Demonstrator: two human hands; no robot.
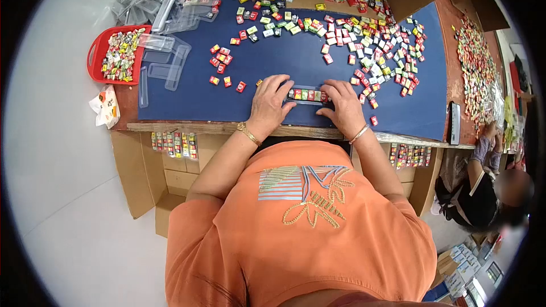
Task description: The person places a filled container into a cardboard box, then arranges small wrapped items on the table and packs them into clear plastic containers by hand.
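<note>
Clearly, bare mat (284, 57) separates tray (311, 102) from table edge (199, 128).

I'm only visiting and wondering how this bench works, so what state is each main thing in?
Left hand: curved around the clear tray's left end
Right hand: curved around its right end
Clear tray: holding a row of small boxes
Loose small boxes: scattered
Blue mat: spread flat, partly covered
Red basket: filled with small pieces
Clear containers: piled up
Cardboard box: open, small boxes heaped inside
</note>
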